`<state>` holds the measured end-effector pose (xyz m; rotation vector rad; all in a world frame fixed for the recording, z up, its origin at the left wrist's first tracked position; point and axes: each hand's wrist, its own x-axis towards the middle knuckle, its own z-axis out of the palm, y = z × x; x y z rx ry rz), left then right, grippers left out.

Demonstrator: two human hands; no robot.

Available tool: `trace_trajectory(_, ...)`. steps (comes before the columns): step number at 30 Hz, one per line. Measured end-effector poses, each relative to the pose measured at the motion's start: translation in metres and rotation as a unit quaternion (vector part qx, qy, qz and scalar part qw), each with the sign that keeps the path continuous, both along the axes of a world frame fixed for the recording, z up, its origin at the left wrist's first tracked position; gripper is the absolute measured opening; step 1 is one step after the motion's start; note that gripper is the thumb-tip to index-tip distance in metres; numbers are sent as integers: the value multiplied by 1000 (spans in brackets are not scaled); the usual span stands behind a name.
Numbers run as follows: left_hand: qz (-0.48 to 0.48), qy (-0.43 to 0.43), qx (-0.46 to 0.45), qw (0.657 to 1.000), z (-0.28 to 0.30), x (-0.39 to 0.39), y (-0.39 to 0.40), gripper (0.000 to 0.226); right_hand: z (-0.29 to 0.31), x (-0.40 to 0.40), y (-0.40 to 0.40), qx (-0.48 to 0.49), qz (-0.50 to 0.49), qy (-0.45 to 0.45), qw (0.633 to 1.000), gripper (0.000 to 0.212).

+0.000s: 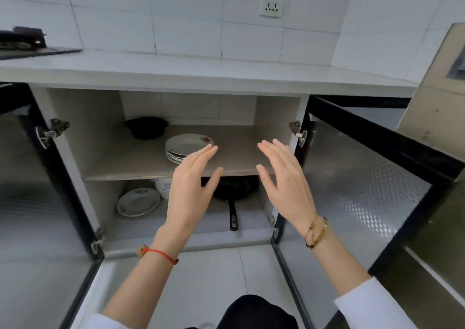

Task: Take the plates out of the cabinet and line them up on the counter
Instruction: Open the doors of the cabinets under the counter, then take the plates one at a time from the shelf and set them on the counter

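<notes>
In the head view, the cabinet (83, 137) is seen with both doors open under the counter (201, 71). A stack of plates (185, 146) is placed on the upper shelf (125, 160), beside a black pot (146, 127). One more plate (138, 201) and a frying pan (235, 192) are seen below. The left hand (193, 185) and the right hand (284, 177) are held in front of the shelf with straight, spread fingers; nothing is gripped. The left fingertips (211, 149) are seen just over the edge of the stack.
</notes>
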<state>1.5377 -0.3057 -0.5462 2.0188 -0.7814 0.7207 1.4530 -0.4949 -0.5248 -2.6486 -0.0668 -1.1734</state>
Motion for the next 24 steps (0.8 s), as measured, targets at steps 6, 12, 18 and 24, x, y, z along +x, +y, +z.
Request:
trace_trajectory(6,92,29,0,995,-14,58,40,41,-24,79,5,47,33,48,997,42)
trace_trajectory(12,136,56,17,989,-25,132,50,39,-42,168,-9,81,41,95,991,42)
trace_trajectory(18,163,111,0,980,-39,224,39,37,-59,262,-25,109,43,139,983,41)
trace_trajectory(24,180,199,4,963,-56,307,21,36,-86,336,-38,152,31,198,968,39)
